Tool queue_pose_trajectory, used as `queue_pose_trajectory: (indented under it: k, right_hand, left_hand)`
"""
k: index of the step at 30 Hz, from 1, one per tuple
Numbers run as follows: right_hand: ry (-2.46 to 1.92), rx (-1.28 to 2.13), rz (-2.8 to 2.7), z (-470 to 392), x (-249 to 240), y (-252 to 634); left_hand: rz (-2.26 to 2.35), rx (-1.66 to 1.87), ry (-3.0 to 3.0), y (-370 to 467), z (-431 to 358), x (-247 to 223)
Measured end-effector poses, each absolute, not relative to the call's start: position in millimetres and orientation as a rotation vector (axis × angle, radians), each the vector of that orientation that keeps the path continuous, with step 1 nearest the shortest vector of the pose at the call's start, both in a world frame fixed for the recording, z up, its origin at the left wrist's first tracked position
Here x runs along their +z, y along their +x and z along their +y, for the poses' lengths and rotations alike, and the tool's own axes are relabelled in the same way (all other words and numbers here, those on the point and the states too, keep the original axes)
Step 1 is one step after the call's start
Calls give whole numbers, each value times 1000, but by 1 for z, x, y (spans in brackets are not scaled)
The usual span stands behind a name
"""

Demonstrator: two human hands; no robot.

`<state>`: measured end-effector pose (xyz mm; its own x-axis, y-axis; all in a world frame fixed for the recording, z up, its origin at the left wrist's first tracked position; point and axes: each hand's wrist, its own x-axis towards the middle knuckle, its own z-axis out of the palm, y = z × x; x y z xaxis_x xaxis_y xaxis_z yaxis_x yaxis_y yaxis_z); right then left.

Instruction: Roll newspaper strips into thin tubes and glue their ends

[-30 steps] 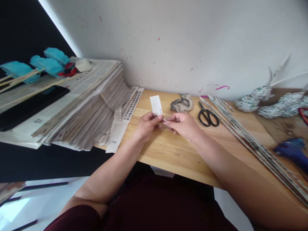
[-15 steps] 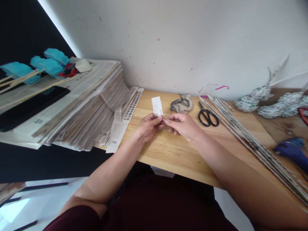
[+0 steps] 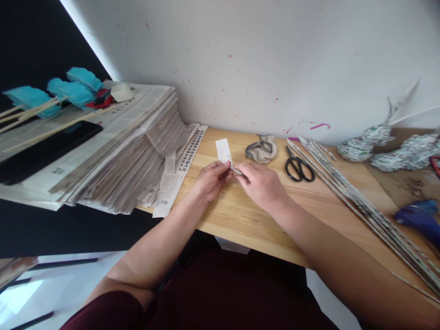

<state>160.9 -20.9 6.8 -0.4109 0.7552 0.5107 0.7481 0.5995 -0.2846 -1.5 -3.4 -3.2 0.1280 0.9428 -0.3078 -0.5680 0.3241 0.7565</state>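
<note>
A narrow strip of white printed paper point(image 3: 222, 149) stands up from my left hand point(image 3: 213, 179), pinched between thumb and fingers near its lower end. Close on its right, my right hand point(image 3: 263, 183) is closed on the strip's thin, rolled-looking end, which shows as a short pale length between the two hands. My right fingers are partly hidden behind the back of that hand. Black-handled scissors point(image 3: 298, 167) lie to the right, and a crumpled beige cloth point(image 3: 263, 150) rests just beyond my right hand.
At left stands a tall stack of newspapers point(image 3: 137, 156), bearing a black phone point(image 3: 51, 151), blue pieces on sticks point(image 3: 70, 91) and a red-black tool point(image 3: 100, 98). Long rolled paper rods point(image 3: 360, 208), woven paper shapes point(image 3: 364, 142) and a blue glue gun point(image 3: 417, 217) lie right.
My right hand has turned, its back now facing up more, and a short pale rolled length shows between the hands. A thin rod end now shows beside my right forearm. The view shifted slightly.
</note>
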Motion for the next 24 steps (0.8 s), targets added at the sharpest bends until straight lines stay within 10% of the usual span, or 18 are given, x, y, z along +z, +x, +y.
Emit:
queue_pose_trajectory:
  k: [24]
  right_hand:
    - [-1279, 462, -2070, -20, 12, 163]
  left_hand:
    - [810, 1232, 434, -1, 0, -1]
